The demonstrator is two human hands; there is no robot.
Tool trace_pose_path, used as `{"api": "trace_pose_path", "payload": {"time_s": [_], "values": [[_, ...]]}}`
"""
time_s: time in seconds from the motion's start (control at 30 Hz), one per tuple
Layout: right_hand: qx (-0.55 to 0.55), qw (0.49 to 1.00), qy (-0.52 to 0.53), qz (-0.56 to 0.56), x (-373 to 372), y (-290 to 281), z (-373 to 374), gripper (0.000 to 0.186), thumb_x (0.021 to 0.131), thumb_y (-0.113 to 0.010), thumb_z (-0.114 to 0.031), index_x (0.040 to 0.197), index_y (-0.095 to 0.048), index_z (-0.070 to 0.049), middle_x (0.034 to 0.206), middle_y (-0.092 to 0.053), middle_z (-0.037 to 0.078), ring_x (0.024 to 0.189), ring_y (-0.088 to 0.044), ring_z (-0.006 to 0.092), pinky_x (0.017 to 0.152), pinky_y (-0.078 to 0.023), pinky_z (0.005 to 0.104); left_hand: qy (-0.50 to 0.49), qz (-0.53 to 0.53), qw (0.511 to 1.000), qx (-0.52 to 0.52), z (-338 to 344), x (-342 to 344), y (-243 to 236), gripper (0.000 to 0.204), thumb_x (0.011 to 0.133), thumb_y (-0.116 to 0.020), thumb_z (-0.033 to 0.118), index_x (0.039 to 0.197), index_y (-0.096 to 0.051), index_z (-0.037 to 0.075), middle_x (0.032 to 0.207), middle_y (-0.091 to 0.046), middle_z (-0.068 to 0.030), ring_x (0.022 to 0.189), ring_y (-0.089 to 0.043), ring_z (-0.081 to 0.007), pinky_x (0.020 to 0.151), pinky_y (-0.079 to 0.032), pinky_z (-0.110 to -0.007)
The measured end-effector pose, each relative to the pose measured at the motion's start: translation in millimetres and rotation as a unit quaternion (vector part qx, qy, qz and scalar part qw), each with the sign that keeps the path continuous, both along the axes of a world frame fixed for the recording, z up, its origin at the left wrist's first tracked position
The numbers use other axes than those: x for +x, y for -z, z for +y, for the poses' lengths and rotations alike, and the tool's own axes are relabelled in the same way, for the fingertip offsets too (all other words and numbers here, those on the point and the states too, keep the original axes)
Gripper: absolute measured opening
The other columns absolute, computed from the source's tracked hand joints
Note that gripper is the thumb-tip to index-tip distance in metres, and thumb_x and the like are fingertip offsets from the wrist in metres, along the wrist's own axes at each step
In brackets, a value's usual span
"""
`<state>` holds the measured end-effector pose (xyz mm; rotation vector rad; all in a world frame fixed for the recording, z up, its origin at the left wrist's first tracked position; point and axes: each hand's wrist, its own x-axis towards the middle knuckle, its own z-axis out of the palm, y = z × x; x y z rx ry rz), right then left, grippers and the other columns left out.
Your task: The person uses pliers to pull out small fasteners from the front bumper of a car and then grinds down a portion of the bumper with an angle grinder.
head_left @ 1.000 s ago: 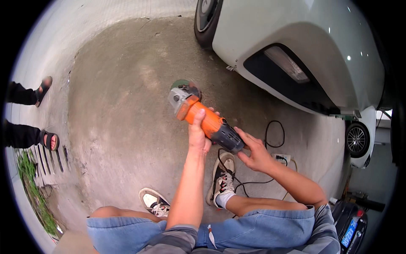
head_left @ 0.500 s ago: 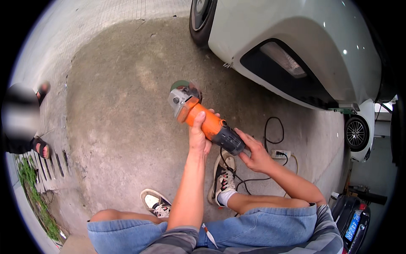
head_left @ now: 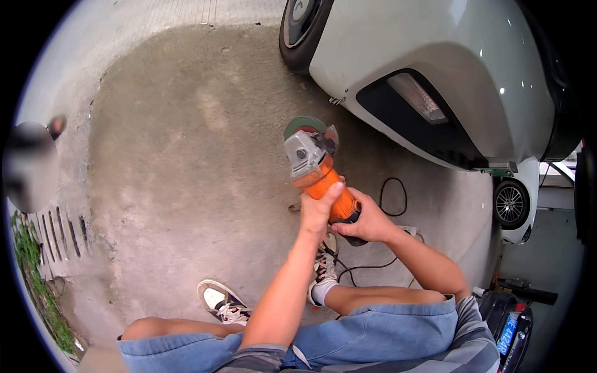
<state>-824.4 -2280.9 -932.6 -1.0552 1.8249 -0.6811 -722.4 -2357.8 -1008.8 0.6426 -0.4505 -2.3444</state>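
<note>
An orange angle grinder (head_left: 322, 178) with a grey metal head and a green disc (head_left: 303, 126) is held in front of me above the concrete. My left hand (head_left: 318, 209) wraps round the orange body just behind the head, thumb on top. Round the dark rear end, my right hand (head_left: 368, 219) is closed with its fingers partly hidden. The disc points away from me, toward the pale car, apart from it. A black cord (head_left: 373, 267) trails on the ground beside my right shoe.
A pale car (head_left: 429, 37) with a dark-framed lamp stands at the upper right. A white power strip (head_left: 407, 230) lies behind my right wrist. Further right are a white car's wheel (head_left: 512, 203) and a dark car (head_left: 505, 323). At the left are a person (head_left: 31, 165) and a drain grate (head_left: 60, 233).
The grinder has moved right and its head has turned upward in view. My right hand has closed further round its rear end, and my left hand has shifted right with it.
</note>
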Motion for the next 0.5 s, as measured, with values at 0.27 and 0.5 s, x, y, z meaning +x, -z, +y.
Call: {"api": "trace_pose_path", "payload": {"time_s": [0.27, 0.5], "values": [[0.019, 0.988, 0.066, 0.136, -5.4, 8.8, 0.6, 0.074, 0.063, -0.083, -0.023, 0.125, -0.051, 0.001, 0.108, -0.065, 0.013, 0.099, -0.063, 0.0201, 0.091, -0.047, 0.0328, 0.004, -0.121, 0.992, -0.035, -8.9, -25.3, -13.0, 0.038, 0.078, -0.08, 0.019, 0.105, -0.063, -0.002, 0.097, -0.066, -0.0081, 0.084, -0.064, -0.015, 0.076, -0.053, -0.03], [0.009, 0.98, 0.078, 0.181, -13.7, -1.9, -15.1, 0.076, 0.064, -0.082, -0.023, 0.127, -0.05, 0.002, 0.11, -0.065, 0.015, 0.104, -0.063, 0.0213, 0.093, -0.047, 0.0334, 0.011, -0.094, 0.995, -0.044, -22.0, -45.5, -11.9, 0.036, 0.079, -0.078, 0.016, 0.105, -0.062, -0.002, 0.097, -0.066, -0.008, 0.083, -0.064, -0.015, 0.074, -0.053, -0.03]]}}
